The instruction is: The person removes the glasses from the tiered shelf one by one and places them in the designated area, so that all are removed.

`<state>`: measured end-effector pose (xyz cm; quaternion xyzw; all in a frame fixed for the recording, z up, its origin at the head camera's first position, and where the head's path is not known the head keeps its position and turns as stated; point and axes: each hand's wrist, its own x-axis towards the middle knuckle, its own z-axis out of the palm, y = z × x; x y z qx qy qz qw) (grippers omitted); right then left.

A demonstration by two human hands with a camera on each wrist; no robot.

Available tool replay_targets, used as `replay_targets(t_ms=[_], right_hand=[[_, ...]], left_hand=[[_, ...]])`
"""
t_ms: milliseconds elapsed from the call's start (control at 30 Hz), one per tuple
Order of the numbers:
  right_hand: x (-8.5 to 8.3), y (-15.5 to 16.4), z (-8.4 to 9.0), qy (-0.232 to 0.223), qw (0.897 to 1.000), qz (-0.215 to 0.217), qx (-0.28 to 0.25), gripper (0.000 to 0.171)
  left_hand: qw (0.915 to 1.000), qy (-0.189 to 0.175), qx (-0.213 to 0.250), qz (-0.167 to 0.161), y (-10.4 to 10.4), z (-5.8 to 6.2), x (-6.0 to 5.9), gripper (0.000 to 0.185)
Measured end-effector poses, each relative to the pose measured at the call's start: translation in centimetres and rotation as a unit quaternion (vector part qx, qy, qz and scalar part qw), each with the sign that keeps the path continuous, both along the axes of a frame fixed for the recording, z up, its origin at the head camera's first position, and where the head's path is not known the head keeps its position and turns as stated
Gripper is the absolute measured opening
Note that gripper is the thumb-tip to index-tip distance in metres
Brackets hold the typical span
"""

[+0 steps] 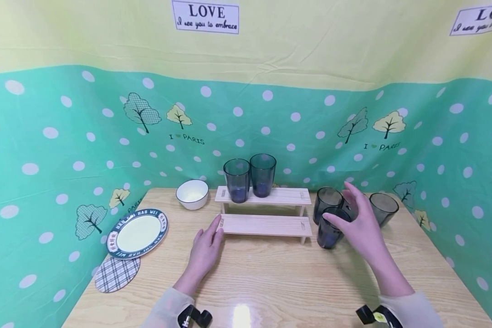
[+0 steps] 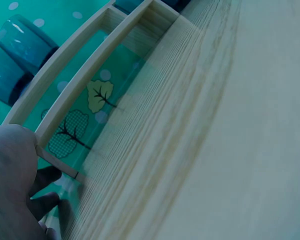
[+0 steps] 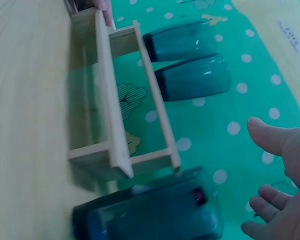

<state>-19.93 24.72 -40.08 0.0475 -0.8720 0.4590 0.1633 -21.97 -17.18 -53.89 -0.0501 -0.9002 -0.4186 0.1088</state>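
Observation:
My left hand rests its straight fingers against the left end of a two-tier wooden shelf; in the left wrist view, that hand partly covers the shelf's end. My right hand hovers over the front dark drinking glass at the right, thumb and fingers spread wide around the rim. The right wrist view shows the same hand with nothing between thumb and fingers. Behind the front glass stands a second dark glass, and a third glass is right of the hand.
Two dark glasses, one on the left and one on the right, stand upside up on the upper tier. At the left are a white bowl, a blue-rimmed plate and a checked coaster. Patterned cloth surrounds the table.

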Motion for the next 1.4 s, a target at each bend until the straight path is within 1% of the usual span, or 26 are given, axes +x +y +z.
replay_targets(t_ms=[167,400,667,800,1067,1400], right_hand=[[-0.6,-1.3,1.6,0.016,1.000,0.021,-0.008,0.108],[-2.3,-3.7,3.0,0.042,0.997,0.065,-0.017,0.102],[-4.4,-6.4,3.9,0.030,0.992,0.113,-0.042,0.102],[-5.3,-7.7,4.2,0.020,0.991,0.127,-0.048,0.101],[-7.1,-9.9,4.7,0.014,0.989,0.137,-0.055,0.100],[-9.4,-11.7,4.2,0.008,0.987,0.144,-0.066,0.098]], left_hand=[[1.0000,-0.002,-0.002,0.002,0.0,-0.1,-0.1,0.054],[1.0000,0.001,-0.007,0.004,0.0,-0.2,-0.1,0.054],[1.0000,0.004,-0.004,0.002,0.0,-0.3,-0.1,0.054],[1.0000,0.002,-0.003,0.004,0.0,-0.3,-0.1,0.054],[1.0000,-0.005,-0.005,0.004,0.0,-0.2,0.0,0.054],[1.0000,-0.002,-0.005,0.003,0.1,-0.1,0.0,0.053]])
